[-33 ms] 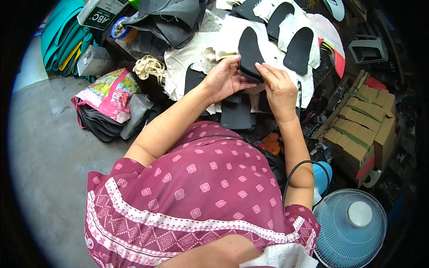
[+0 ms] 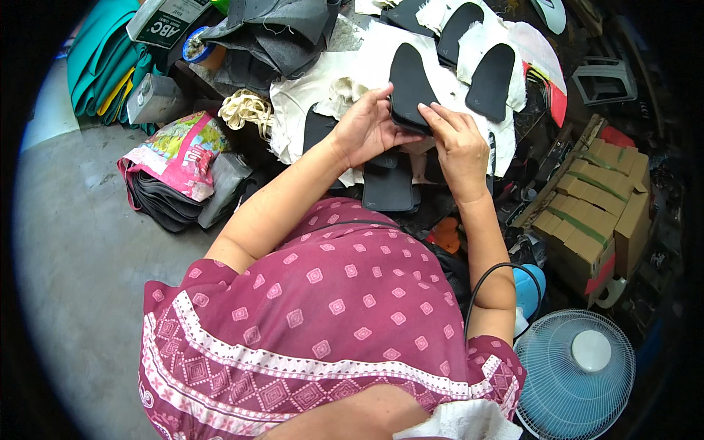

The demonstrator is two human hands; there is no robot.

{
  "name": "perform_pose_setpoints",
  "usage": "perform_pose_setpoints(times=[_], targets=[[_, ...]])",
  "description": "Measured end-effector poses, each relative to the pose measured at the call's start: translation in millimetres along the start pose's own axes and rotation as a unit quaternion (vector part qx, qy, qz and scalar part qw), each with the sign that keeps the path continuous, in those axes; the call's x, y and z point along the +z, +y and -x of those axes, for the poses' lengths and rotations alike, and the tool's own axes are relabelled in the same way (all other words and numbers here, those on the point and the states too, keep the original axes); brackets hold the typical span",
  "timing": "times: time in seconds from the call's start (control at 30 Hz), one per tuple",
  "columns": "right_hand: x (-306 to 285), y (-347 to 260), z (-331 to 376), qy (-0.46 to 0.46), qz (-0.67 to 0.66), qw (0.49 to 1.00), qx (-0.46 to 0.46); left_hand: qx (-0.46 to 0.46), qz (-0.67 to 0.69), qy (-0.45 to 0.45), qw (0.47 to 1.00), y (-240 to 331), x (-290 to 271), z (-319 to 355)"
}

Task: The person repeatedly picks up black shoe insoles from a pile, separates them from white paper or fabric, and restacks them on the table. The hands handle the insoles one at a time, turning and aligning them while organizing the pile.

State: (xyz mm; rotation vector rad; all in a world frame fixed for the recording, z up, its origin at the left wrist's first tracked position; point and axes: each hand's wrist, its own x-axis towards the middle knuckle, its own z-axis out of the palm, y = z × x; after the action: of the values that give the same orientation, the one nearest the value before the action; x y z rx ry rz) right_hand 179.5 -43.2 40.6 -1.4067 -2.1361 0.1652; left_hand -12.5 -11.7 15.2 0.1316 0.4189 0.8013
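A black shoe insole (image 2: 412,84) stands tilted between my hands, its toe end pointing away from me. My left hand (image 2: 370,128) cups its left edge and lower end with curled fingers. The thumb and fingertips of my right hand (image 2: 456,139) pinch its near right corner. Whether more than one layer is in my grip, I cannot tell. Right of it, another black insole (image 2: 490,84) lies on white fabric (image 2: 352,70); a further insole (image 2: 460,33) lies beyond. Below my hands, near my lap, rest several dark sole pieces (image 2: 387,187).
A bundle of cream cord (image 2: 246,114) and dark grey sheets (image 2: 275,37) lie left of the fabric. Further left are a pink bag (image 2: 176,158) over black sheets and a folded green tarp (image 2: 106,51). Flattened cartons (image 2: 587,205) and a fan (image 2: 576,378) stand at right.
The insole in my hands has turned slightly, showing a little more of its broad face. Both hands keep nearly the same place.
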Motion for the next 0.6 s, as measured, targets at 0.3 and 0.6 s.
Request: perform_pose_setpoints(times=[0.3, 0.6], targets=[[-2, 44, 13, 0.013, -0.454, 0.833, 0.315, 0.04, -0.21, 0.082, 0.973, 10, 1, 1], [11, 25, 23, -0.07, -0.531, 0.729, 0.427, 0.002, -0.211, 0.085, 0.974, -3, -3, 6]])
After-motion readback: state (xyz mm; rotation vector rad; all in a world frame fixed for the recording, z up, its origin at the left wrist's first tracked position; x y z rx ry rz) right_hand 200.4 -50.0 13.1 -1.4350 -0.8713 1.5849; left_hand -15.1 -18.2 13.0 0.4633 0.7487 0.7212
